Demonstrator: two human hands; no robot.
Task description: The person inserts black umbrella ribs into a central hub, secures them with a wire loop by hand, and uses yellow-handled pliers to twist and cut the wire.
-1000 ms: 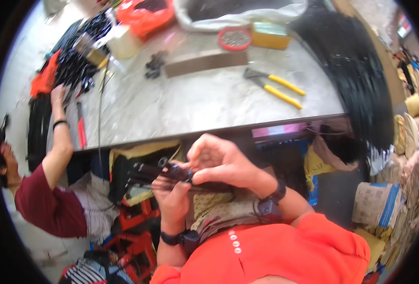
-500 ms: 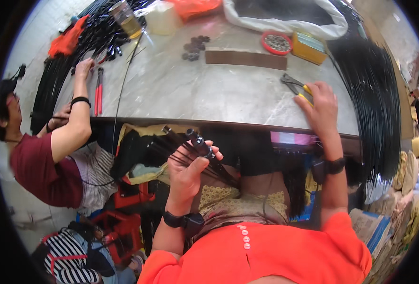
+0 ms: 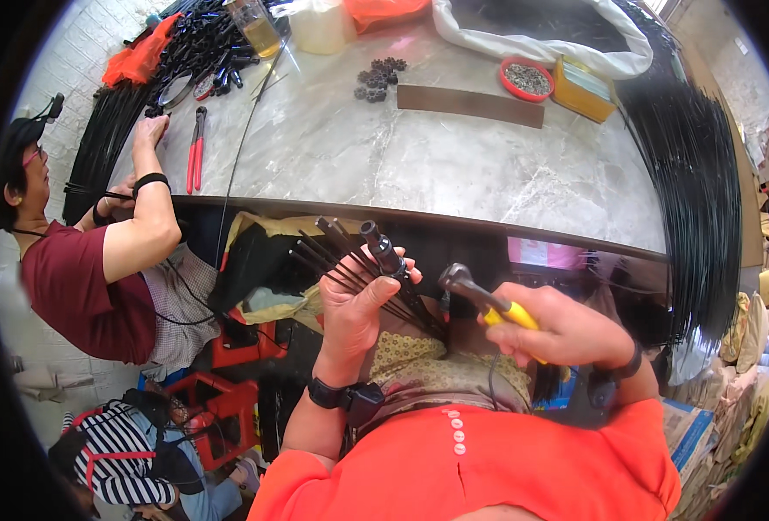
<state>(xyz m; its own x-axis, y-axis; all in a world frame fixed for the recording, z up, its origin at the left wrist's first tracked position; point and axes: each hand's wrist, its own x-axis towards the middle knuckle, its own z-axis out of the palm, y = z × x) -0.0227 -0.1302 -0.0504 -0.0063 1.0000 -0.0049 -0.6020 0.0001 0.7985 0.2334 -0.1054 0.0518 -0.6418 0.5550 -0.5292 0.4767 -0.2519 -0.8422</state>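
Observation:
My left hand (image 3: 358, 304) is closed around a fan of thin black rods (image 3: 337, 253) that spread up and to the left from one black joint piece (image 3: 383, 247). My right hand (image 3: 567, 328) grips yellow-handled pliers (image 3: 480, 295). The pliers' dark jaws point left toward the rods, a short gap from my left hand. Both hands are low in front of my lap, below the near edge of the grey marble table (image 3: 419, 165). Each wrist carries a dark watch.
A person in a dark red shirt (image 3: 81, 278) sits at my left, one hand on the table beside red-handled pliers (image 3: 195, 148). On the table lie a brown strip (image 3: 469, 104), small black parts (image 3: 377, 76), a red dish (image 3: 528, 80), a yellow box (image 3: 582, 89). Long black rods (image 3: 697, 191) drape the right side.
My right hand reached out to the table, took the yellow-handled pliers and has come back down beside my left hand. My left hand kept hold of the rods throughout.

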